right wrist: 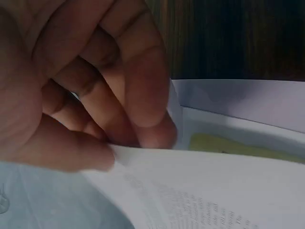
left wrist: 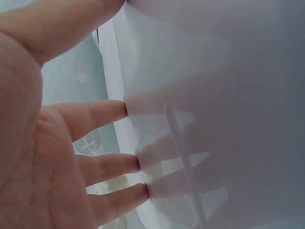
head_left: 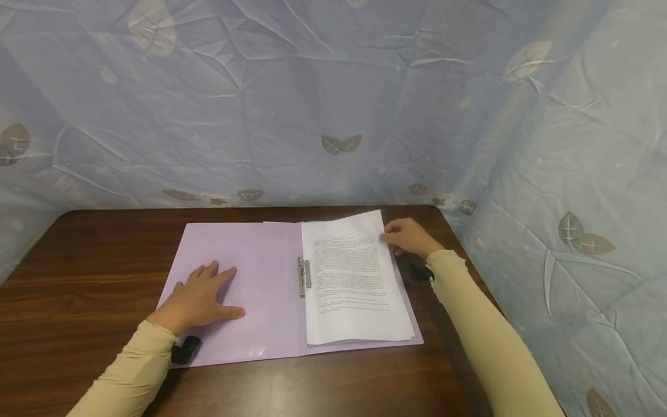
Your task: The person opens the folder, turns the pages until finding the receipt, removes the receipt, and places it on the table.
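A light purple folder (head_left: 281, 324) lies spread flat, with a metal clip (head_left: 301, 278) by its spine. Printed paper sheets (head_left: 349, 278) rest on its right side, the top one raised at the far right corner. My right hand (head_left: 409, 236) pinches that sheet's right edge between thumb and fingers; the right wrist view shows the paper's edge (right wrist: 200, 155) at the thumb tip. Beneath it a yellowish-green patch (right wrist: 228, 144) shows on a lower layer. My left hand (head_left: 200, 298), fingers spread, touches the folder's left cover, whose glossy surface (left wrist: 248, 119) mirrors the fingers.
A dark brown wooden table (head_left: 78, 278) carries the folder. Pale blue cloth (head_left: 292, 104) with a leaf pattern hangs behind and on the right. Small black devices sit at the left wrist (head_left: 186, 350) and right wrist (head_left: 421, 272).
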Demonstrator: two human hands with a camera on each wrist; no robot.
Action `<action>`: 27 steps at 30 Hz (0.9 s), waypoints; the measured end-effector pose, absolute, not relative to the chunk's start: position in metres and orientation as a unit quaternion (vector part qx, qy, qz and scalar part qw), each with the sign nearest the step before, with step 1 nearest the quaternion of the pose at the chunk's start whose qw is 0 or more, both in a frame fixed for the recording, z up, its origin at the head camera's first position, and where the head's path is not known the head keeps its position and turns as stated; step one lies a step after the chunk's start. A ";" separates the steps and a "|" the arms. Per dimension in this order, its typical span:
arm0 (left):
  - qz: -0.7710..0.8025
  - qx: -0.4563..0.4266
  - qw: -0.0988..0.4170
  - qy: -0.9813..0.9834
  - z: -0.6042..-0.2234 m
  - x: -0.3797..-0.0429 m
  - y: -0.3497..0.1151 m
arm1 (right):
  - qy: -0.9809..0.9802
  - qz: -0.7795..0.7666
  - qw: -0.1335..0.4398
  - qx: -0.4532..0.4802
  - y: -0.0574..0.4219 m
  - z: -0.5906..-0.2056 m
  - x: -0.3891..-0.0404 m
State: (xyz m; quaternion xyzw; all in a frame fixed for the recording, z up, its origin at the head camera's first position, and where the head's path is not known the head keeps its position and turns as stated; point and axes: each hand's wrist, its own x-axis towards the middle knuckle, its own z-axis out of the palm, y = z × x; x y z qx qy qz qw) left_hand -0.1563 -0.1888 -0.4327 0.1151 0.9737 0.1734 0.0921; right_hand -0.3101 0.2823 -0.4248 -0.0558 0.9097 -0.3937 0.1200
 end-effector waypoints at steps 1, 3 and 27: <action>0.173 0.115 0.092 0.974 -0.433 -0.156 -0.189 | 0.909 -0.396 0.111 -0.061 0.284 -0.426 -0.309; 0.172 0.115 0.091 0.974 -0.433 -0.156 -0.189 | 0.908 -0.406 0.084 -0.068 0.285 -0.426 -0.305; 0.176 0.115 0.083 0.974 -0.433 -0.156 -0.189 | 0.875 -0.471 0.104 -0.038 0.299 -0.436 -0.276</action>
